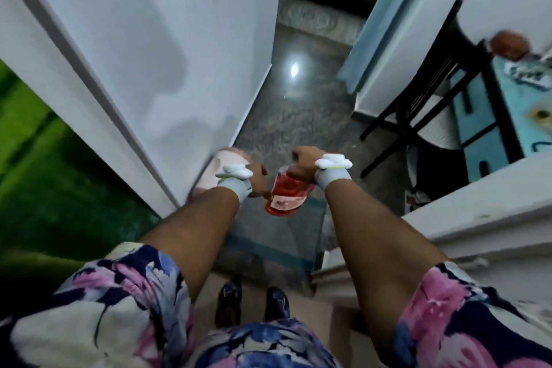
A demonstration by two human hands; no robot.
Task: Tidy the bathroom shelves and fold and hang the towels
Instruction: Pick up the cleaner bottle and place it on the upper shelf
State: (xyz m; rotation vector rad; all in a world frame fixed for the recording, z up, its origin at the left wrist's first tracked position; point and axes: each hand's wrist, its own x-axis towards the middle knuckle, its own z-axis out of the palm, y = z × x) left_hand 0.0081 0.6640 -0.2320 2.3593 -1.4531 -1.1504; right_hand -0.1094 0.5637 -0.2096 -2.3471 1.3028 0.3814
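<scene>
1. Your right hand (300,167) is closed round the top of the red bottle (285,199), which hangs below it over the floor (292,104).
2. Your left hand (258,181) is just left of the bottle's lower end, with a blurred pale pink thing (222,166) on its far side, against the door (149,54). I cannot tell whether that hand grips either one.
3. You seem to be mid-carry. The bottle is in the air and not set down, so judge the shelf tidying as under way, not finished.
4. No shelf shows anywhere round your hands, so how much of it is sorted cannot be judged.
5. No towel shows either, so count the folding and hanging as still to do.
6. A mat (277,248) lies below your hands and a chair (433,92) stands off to the right.
</scene>
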